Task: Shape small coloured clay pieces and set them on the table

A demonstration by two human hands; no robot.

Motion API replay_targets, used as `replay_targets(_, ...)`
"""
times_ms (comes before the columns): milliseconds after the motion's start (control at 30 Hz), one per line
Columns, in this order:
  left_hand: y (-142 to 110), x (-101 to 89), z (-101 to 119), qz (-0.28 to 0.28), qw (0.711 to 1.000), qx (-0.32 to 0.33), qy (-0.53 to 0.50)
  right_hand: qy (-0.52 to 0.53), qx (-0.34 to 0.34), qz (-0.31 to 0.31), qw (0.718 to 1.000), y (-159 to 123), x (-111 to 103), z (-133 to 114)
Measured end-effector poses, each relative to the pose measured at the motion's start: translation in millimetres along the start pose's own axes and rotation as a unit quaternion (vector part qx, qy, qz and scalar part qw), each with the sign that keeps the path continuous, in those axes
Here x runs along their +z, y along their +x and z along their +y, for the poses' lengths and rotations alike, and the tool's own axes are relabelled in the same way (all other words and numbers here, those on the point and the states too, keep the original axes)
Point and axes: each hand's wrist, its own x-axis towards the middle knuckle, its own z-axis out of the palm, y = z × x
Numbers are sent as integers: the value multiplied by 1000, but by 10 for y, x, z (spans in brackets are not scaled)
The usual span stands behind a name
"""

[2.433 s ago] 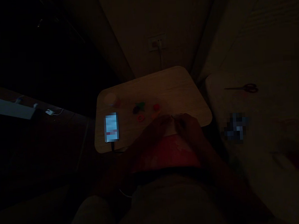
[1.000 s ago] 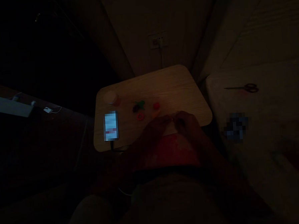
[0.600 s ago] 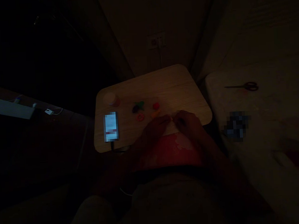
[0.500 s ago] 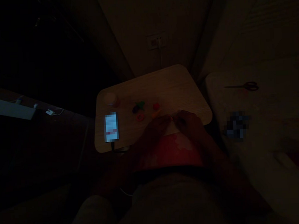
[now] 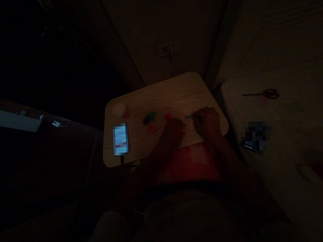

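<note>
The room is very dark. My right hand (image 5: 208, 121) is closed around a thin pale green stick (image 5: 188, 117), whose tip points left over the small wooden table (image 5: 176, 91). Its exact kind is too dim to tell. My left hand (image 5: 174, 133) is closed close to the tabletop, fingers bent; whatever is between them is hidden in shadow. Just beyond that hand lies a small red lump (image 5: 168, 116). Further left are an orange-red ring (image 5: 151, 128), a green piece (image 5: 152, 116) and a dark purple piece (image 5: 146, 120).
A round, pale-topped tub (image 5: 119, 110) stands at the table's left, behind a lit phone (image 5: 120, 140) with a cable. Scissors (image 5: 265, 94) and a blurred dark item (image 5: 257, 137) lie on the pale surface to the right. A socket (image 5: 167, 48) is on the wall.
My hands, earlier nearly touching at the fingertips, have moved apart. The right hand has shifted right and away from me, and the green stick now shows in it. The orange piece is no longer plainly visible.
</note>
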Motion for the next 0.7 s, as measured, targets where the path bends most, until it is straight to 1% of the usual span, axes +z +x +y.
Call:
replay_targets(67,-8,14,-14,33,998,-2,-52,9,5,15,1000,-5,27,-17)
replay_targets(133,-13,37,-17,67,992,-20,-107,31,1,36,999,-19,48,-46)
replay_targets(200,-15,61,-8,106,981,-45,-158,80,-16,69,994,-42,65,-91)
replay_targets(267,-18,79,5,153,967,-61,-195,175,-52,88,979,-76,85,-155)
replay_targets(367,-28,93,13,209,952,-55,-217,325,-103,69,937,-139,131,-265)
replay_targets(433,-36,94,9,225,946,-55,-225,379,-110,44,918,-173,166,-319)
replay_targets(500,-41,92,4,223,942,-65,-241,402,-98,23,910,-195,193,-339)
replay_targets(600,-40,87,3,214,935,-77,-272,432,-63,-2,900,-210,214,-317)
replay_targets(700,-31,84,0,225,929,-69,-286,466,-21,-28,884,-217,225,-278)
